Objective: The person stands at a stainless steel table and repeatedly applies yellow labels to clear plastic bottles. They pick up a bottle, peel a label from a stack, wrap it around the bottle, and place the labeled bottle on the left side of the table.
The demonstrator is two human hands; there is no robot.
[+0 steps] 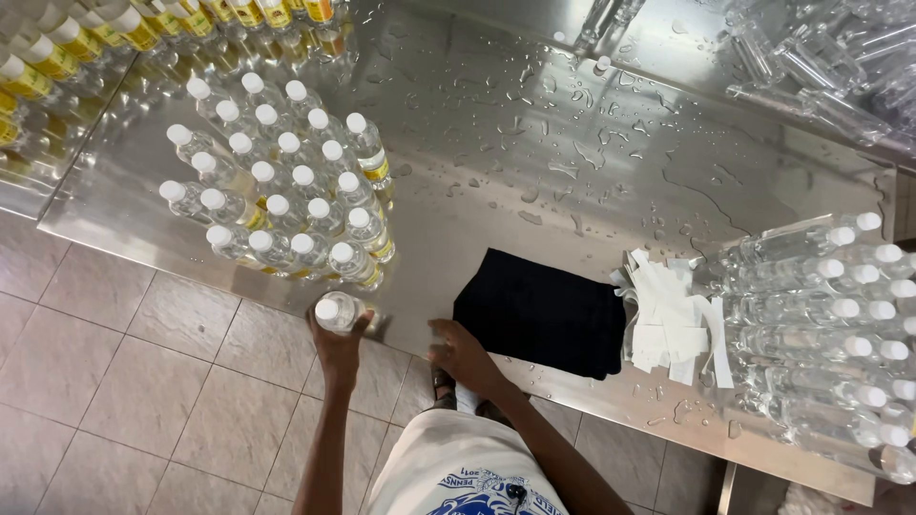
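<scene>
Wet steel table point(534, 143): left hand point(336, 345) clamped on clear, white-capped bottle point(336, 311); right hand point(463, 355) spread flat, empty.

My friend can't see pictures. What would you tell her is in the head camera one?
Seen from above, a person's left hand holds a clear white-capped bottle at the edge of a wet metal table, beside a cluster of standing bottles. The right hand rests near a folded dark cloth; paper strips and lying bottles sit to the right.

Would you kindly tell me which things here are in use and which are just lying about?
In use: bottle in left hand; upright bottles; right hand on table edge.
Lying about: dark cloth, paper strips, lying bottles.
</scene>
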